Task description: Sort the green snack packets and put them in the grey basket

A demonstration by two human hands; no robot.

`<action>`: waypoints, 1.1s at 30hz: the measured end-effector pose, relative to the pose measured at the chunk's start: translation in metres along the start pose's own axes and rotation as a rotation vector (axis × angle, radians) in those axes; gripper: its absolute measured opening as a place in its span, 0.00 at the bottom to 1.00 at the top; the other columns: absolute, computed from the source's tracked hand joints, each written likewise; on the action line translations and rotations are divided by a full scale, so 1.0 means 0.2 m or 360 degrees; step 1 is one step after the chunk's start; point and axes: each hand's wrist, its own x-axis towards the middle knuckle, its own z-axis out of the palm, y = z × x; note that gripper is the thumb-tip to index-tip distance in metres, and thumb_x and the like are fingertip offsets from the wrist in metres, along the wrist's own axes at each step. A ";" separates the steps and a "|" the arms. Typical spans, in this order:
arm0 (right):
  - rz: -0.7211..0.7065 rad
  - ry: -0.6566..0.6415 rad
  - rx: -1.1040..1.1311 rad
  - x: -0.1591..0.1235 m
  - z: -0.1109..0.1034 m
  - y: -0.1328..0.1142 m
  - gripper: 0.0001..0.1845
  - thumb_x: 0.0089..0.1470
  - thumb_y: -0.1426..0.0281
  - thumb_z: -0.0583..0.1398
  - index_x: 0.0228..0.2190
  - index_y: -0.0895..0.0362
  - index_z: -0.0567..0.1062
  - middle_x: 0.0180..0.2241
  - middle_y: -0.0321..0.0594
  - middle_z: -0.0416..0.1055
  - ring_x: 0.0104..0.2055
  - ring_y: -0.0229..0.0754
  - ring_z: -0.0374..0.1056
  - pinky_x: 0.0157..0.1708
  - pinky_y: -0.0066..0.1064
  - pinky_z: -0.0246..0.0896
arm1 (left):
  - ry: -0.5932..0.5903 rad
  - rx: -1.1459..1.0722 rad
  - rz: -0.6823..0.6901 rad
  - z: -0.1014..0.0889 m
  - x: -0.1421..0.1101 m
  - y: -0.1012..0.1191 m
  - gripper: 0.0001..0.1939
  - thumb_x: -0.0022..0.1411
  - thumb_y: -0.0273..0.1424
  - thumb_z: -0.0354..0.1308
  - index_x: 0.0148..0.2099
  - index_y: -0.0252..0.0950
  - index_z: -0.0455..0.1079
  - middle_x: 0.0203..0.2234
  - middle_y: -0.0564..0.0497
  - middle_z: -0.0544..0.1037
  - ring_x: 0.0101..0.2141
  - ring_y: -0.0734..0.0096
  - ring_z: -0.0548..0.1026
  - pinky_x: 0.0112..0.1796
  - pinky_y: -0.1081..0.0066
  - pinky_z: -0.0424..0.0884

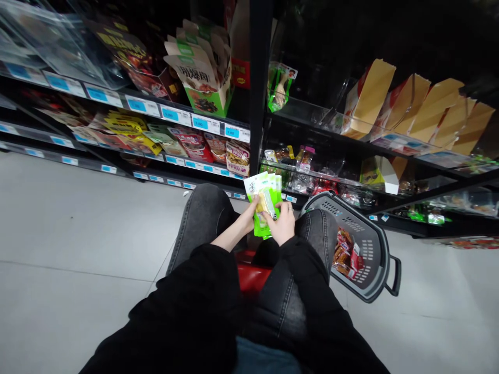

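Both Hands on the Green Packets!

And here we are, live on my head view: my left hand (250,214) and my right hand (284,223) close together, both clamped on a fanned little bunch of green-and-white packets (266,200)! I have them up between the knees, just in front of the black shelves (255,78), left thumb over the front, right fingers along the other side, a ring showing on that right hand.

Over to the right, what a spot for the grey basket (370,259), down on the pale floor (78,223) beside the right knee, red packets (346,253) lying inside! Up on the left shelf, a green-and-white box (205,78) stands above a row of blue-and-white price labels (173,115); on the right, open cardboard boxes (370,96) lean in line. And down between the legs, something red (251,278), partly hidden.
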 end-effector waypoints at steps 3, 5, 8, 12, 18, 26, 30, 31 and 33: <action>0.0164 -0.0047 -0.0013 0.00 0.01 -0.01 0.25 0.40 0.58 0.63 0.38 0.58 0.64 0.34 0.43 0.66 0.36 0.45 0.65 0.35 0.35 0.62 | -0.0032 0.0023 0.0011 -0.02 0.01 -0.01 0.25 0.54 0.41 0.58 0.49 0.29 0.68 0.35 0.40 0.78 0.36 0.60 0.77 0.39 0.66 0.73; 0.0278 -0.0088 0.0008 0.01 0.02 0.00 0.29 0.38 0.58 0.64 0.41 0.57 0.64 0.32 0.40 0.68 0.34 0.45 0.66 0.34 0.35 0.62 | -0.0018 0.0047 -0.0001 -0.02 0.00 -0.01 0.25 0.53 0.40 0.59 0.49 0.29 0.68 0.35 0.40 0.78 0.36 0.60 0.77 0.39 0.66 0.73; 0.0354 -0.0131 0.0023 0.02 0.01 0.01 0.28 0.38 0.60 0.64 0.41 0.56 0.65 0.30 0.38 0.69 0.33 0.45 0.67 0.34 0.35 0.61 | -0.0028 0.0054 -0.0021 0.00 -0.01 0.00 0.25 0.53 0.41 0.59 0.49 0.29 0.67 0.36 0.39 0.78 0.37 0.60 0.77 0.39 0.65 0.73; 0.0400 -0.0047 0.0087 0.03 -0.01 0.03 0.21 0.39 0.59 0.63 0.35 0.55 0.66 0.30 0.38 0.70 0.32 0.43 0.68 0.34 0.33 0.61 | -0.0047 0.0050 -0.0018 0.02 -0.02 0.00 0.26 0.53 0.44 0.57 0.47 0.29 0.68 0.37 0.39 0.78 0.36 0.60 0.77 0.39 0.65 0.73; 0.0496 0.0005 0.0235 0.03 -0.04 0.03 0.19 0.41 0.59 0.61 0.34 0.54 0.64 0.29 0.36 0.71 0.30 0.41 0.68 0.31 0.31 0.60 | 0.0012 0.0165 0.0104 0.01 -0.01 0.00 0.21 0.50 0.37 0.63 0.44 0.29 0.69 0.32 0.42 0.79 0.32 0.62 0.78 0.36 0.66 0.74; 0.0574 0.0049 0.0561 0.04 -0.04 0.07 0.17 0.43 0.58 0.60 0.32 0.56 0.66 0.28 0.36 0.71 0.29 0.40 0.67 0.31 0.31 0.61 | 0.0010 0.0137 0.0119 0.03 -0.04 0.02 0.21 0.51 0.31 0.62 0.48 0.33 0.68 0.33 0.45 0.79 0.33 0.62 0.78 0.39 0.64 0.74; 0.0510 -0.0015 0.0746 0.05 -0.02 0.12 0.15 0.47 0.58 0.56 0.30 0.57 0.71 0.28 0.37 0.72 0.30 0.39 0.67 0.33 0.31 0.62 | -0.0003 0.0103 0.0077 0.02 -0.03 0.02 0.21 0.52 0.31 0.61 0.49 0.32 0.67 0.34 0.44 0.79 0.35 0.60 0.77 0.41 0.62 0.72; 0.0463 0.0009 0.0747 0.05 -0.01 0.12 0.15 0.47 0.59 0.56 0.29 0.58 0.72 0.30 0.39 0.72 0.33 0.40 0.67 0.36 0.32 0.63 | -0.0009 0.0094 0.0073 0.01 -0.03 0.02 0.22 0.52 0.31 0.61 0.50 0.32 0.67 0.35 0.43 0.79 0.36 0.59 0.77 0.42 0.62 0.72; 0.0393 0.0066 0.0734 0.06 -0.01 0.14 0.15 0.47 0.60 0.57 0.29 0.59 0.74 0.33 0.41 0.72 0.37 0.41 0.67 0.40 0.33 0.62 | -0.0012 0.0083 0.0075 0.01 -0.02 0.02 0.23 0.51 0.31 0.62 0.50 0.32 0.66 0.36 0.43 0.79 0.37 0.59 0.77 0.43 0.61 0.71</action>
